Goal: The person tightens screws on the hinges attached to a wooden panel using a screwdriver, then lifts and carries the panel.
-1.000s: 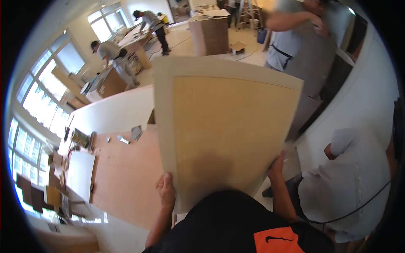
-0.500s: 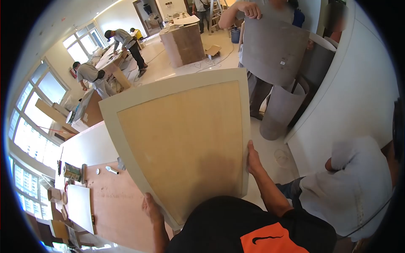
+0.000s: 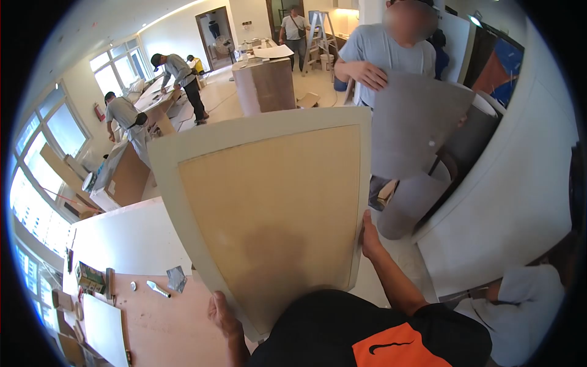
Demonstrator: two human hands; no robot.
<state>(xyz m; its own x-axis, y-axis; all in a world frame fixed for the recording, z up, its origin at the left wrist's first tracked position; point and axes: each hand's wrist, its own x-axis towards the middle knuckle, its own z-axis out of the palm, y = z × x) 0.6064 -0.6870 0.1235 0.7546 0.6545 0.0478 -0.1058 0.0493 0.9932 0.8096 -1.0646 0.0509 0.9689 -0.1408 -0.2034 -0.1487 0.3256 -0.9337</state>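
A large panel (image 3: 275,189) with a pale frame and a wood-coloured centre is held up in front of my body. My left hand (image 3: 224,315) grips its lower left edge, thumb towards me. On the right edge, my right hand (image 3: 370,237) clasps the frame, with most fingers hidden behind it. The panel's lower edge is against or close to my black shirt. Below and left of it lies a worktable (image 3: 165,324) with a brown board top, carrying a brush (image 3: 159,289), a tin can (image 3: 90,277) and a crumpled grey piece (image 3: 177,279).
Ahead to the right, a person (image 3: 391,55) holds a grey curved sheet (image 3: 416,128) beside grey rolls (image 3: 409,208). Another person (image 3: 520,312) is low at my right. Two people (image 3: 177,76) bend over benches at the far left. A wooden counter (image 3: 263,85) and stepladder (image 3: 319,40) stand further back.
My view has tilted up and shifted slightly; both hands keep hold of the panel. The person ahead now shows more fully, with the grey sheet lower. The person at right appears lower.
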